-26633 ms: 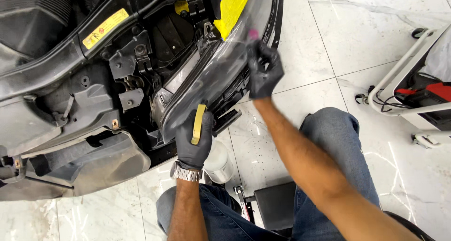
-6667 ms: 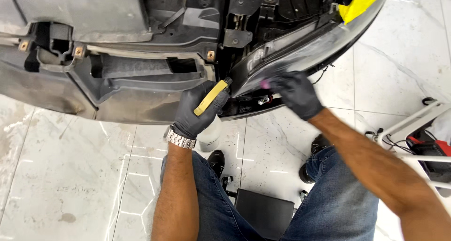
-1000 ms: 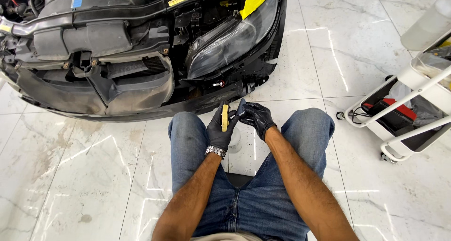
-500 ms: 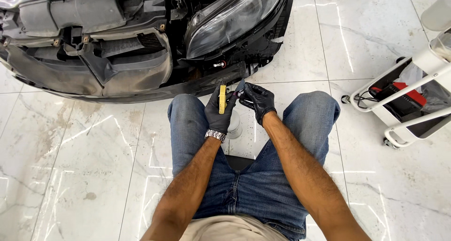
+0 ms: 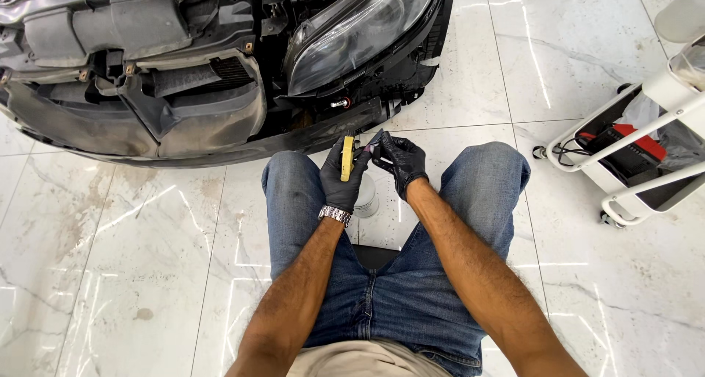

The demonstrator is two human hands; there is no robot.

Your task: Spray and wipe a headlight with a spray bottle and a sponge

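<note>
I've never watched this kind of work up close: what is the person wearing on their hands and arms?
Both the left hand and the right hand wear snug black gloves that end at the wrist. A silver metal-link wristwatch sits on the left wrist. The forearms are bare, with no sleeves in view.

Gloved left hand [image 5: 342, 178] grips a yellow block [image 5: 347, 158]; gloved right hand [image 5: 397, 161] pinches beside it, below the headlight [image 5: 352, 33].

A white wheeled cart [image 5: 646, 164] stands on the marble floor [image 5: 147, 259] beside a stripped car front [image 5: 183, 90].
</note>
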